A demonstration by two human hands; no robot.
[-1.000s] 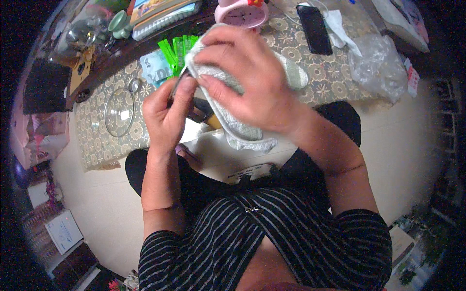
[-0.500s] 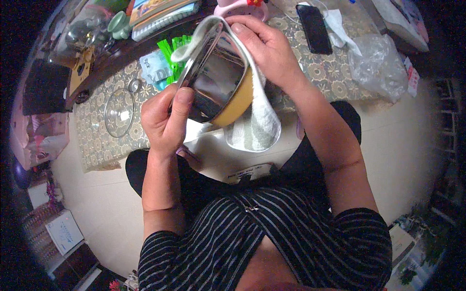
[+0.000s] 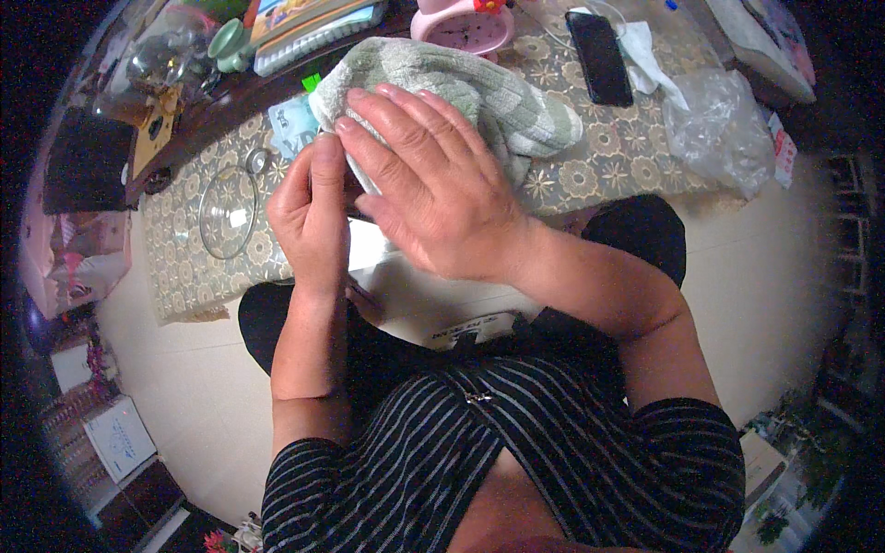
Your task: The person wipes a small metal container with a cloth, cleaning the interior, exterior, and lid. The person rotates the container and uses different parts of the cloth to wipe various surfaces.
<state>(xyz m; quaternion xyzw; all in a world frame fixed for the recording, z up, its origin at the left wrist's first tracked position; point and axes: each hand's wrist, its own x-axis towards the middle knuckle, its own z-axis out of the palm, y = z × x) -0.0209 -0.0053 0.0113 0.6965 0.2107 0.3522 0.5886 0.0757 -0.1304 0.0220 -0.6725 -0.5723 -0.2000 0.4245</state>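
Note:
A white and pale green striped towel [image 3: 442,78] is draped over the metal-lined yellow container, which is almost wholly hidden now. My left hand [image 3: 309,207] stays closed at the container's left edge, thumb on top. Across the towel lies my right hand [image 3: 429,180], its fingers stretched out and pressed flat on the cloth, with the thumb apart. Part of the towel hangs off to the right, over the table. To the left of my left hand a round clear glass lid [image 3: 228,212] rests on the patterned tablecloth [image 3: 184,249].
Behind the towel stands a pink basin-like object [image 3: 466,32]. A black phone [image 3: 599,60], a white tissue [image 3: 645,60] and a crumpled clear plastic bag [image 3: 719,134] lie at the right. Books [image 3: 309,28] and a green cup [image 3: 229,46] are at the back left.
My right hand has left the far rim and come down leftward, flat over the towel. The towel now covers the container's shiny inside. My left hand keeps its hold.

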